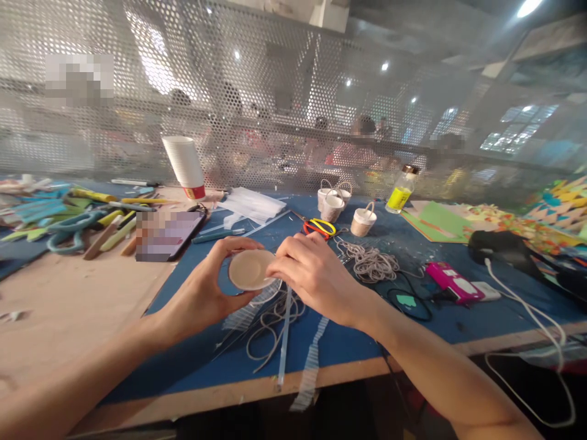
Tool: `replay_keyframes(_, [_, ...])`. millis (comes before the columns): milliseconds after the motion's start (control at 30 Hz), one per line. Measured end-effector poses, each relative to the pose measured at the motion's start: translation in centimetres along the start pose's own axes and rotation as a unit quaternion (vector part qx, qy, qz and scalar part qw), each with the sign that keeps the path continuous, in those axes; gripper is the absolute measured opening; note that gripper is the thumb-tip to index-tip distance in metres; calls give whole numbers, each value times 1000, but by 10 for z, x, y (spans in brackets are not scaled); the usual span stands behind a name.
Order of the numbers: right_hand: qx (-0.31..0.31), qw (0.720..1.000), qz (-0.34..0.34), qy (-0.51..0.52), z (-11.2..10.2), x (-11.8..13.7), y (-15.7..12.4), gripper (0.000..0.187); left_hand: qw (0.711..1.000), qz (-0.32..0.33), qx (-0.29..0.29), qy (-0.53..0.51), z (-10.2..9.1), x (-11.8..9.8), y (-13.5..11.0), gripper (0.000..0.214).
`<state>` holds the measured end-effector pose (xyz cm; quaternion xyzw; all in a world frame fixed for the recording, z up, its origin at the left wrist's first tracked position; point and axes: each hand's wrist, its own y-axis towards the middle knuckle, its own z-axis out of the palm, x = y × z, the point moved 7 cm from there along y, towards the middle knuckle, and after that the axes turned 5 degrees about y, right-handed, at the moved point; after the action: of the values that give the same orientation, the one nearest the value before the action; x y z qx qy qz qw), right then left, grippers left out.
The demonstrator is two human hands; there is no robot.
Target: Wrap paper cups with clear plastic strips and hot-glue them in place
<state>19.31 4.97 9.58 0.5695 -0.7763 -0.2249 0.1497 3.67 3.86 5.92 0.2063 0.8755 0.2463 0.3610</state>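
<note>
Perforated metal screening (275,67) stands behind a table with a blue top (183,366), and blurred figures show through its holes. Close to the wearer, above the near part of the table, the left hand (206,287) bends in a wide C around a small paper cup (250,270), thumb below and fingers along the far side. The cup sits between both hands, tipped so that its mouth faces the wearer and its pale inner bottom shows. At its right rim the right hand (316,272) pinches the edge, fingers curled together; whether anything else is caught between those fingertips cannot be told. Loose grey cord (263,348) lies on the table beneath.

Farther back, three small cups (331,209) with looped handles stand clustered, and a fourth handled cup (364,223) stands near them to the right. Behind that one is a bottle (401,190) with a brown cap; yellow-green fills its lower part, liquid or label unclear. On the left rises a stack of nested white paper cups (182,162), red at its lower end.
</note>
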Motion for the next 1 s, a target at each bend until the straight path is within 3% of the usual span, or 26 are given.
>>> replay_keyframes(167, [60,997,-24,-31,5,7,0,20,1000,7,-8,2,1,1,-1,55])
replay_keyframes(267, [59,997,-17,-56,6,4,0,23,1000,7,-12,2,1,2,-1,57])
replay_keyframes(433, [-46,998,32,9,-8,-8,-1,19,999,10,-31,-31,-2,4,-1,65])
replay_keyframes(567, [-130,984,88,87,-20,-19,-3,17,996,19,-65,-58,-7,2,-3,72])
replay_keyframes(800, [-200,952,142,183,-22,-35,-6,15,992,26,-90,-90,-11,0,-5,77])
replay_keyframes(1000, [-216,936,194,198,-10,-52,-9,11,988,93,-97,-80,-14,-9,-6,81])
